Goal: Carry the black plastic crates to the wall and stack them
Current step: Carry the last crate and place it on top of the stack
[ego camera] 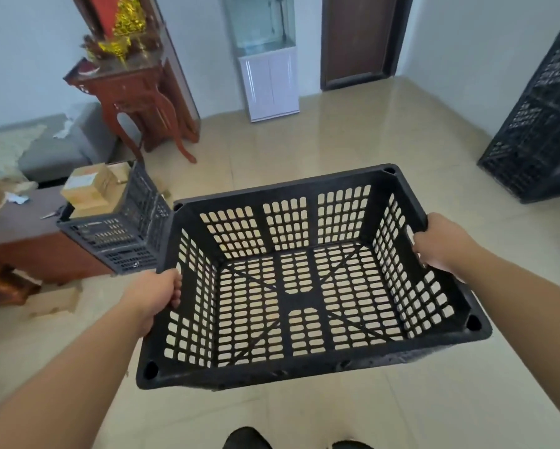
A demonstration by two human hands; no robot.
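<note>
I hold an empty black plastic crate (pixel 281 369) with perforated walls above the tiled floor, in the middle of the head view. My left hand (pixel 154 294) grips its left rim and my right hand (pixel 440 243) grips its right rim. A tall stack of black crates (pixel 537 131) stands against the wall at the far right. Another black crate (pixel 120 231) holding cardboard boxes sits on the floor to the left, just beside the one I carry.
A red wooden altar table (pixel 136 92) stands at the back left, with a grey sofa (pixel 55 147) beside it. A white cabinet (pixel 268 79) and a dark door (pixel 359 40) line the far wall. A low brown table (pixel 29 244) is at the left. My shoes (pixel 249 439) show below.
</note>
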